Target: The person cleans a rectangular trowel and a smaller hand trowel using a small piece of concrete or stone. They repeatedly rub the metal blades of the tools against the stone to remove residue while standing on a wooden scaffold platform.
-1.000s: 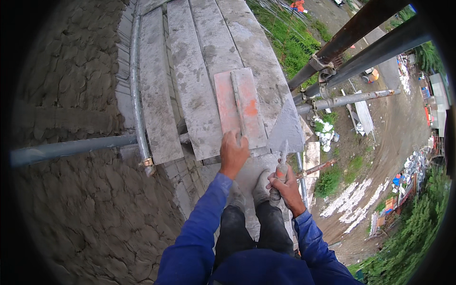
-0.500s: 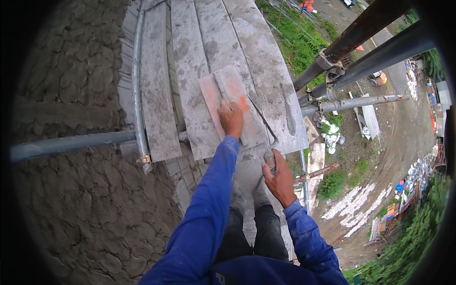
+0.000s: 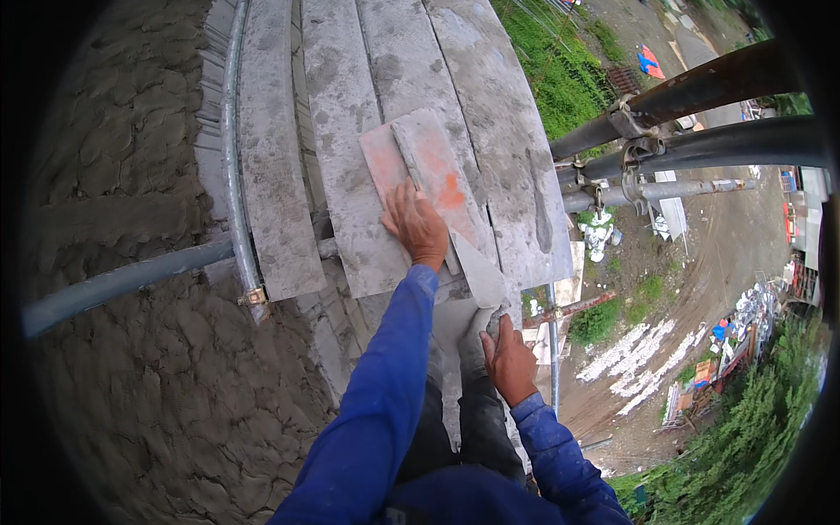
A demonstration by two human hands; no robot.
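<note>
Only got the head cam here, looking straight down: the left hand [image 3: 415,226] is palm down on a pinkish, worn flat board [image 3: 435,162] with an orange smudge and a raised strip, fingers about half open and a little bent over it, though I can't tell if they're really gripping the strip. The board sits at a slant on the grey planks [image 3: 337,131], toward their near end. The right hand [image 3: 510,359] is curled closed round the handle of a trowel [image 3: 481,273], with the pale blade pointing up and left over the board's near right corner; can't tell if metal touches board. Both arms are in blue sleeves [image 3: 376,385], with dark trousers [image 3: 483,429] below. Off to the left there's a big lumpy brown-grey surface [image 3: 131,157], with a metal pipe [image 3: 231,149] between it and the planks. Over on the right, dark poles [image 3: 722,144] are joined by clamps [image 3: 632,122], and way down below you get grass [image 3: 556,66], a dirt yard [image 3: 700,254] and leafy bushes [image 3: 744,437].
</note>
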